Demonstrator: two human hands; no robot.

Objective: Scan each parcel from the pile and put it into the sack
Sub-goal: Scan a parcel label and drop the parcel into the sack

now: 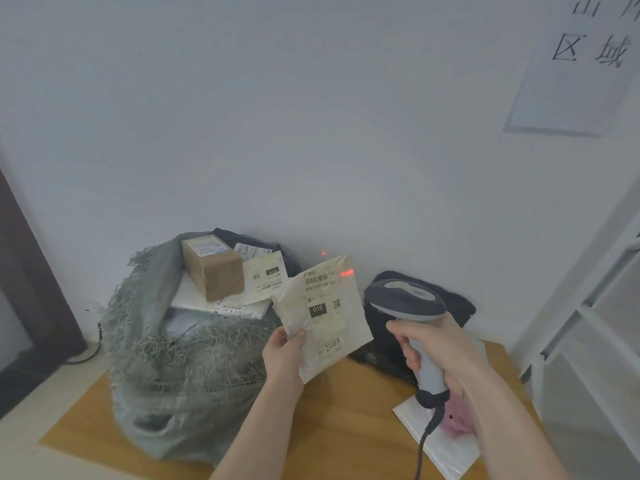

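Left hand [284,355]: fingers pinch the flat cream padded parcel [320,315] upright, label facing the scanner.
Right hand [438,351]: fingers wrapped round the grey handheld scanner [408,303], aimed for reading.
Frayed grey-green woven sack [180,348]: open on the wooden worktop [346,410], beside the parcel.
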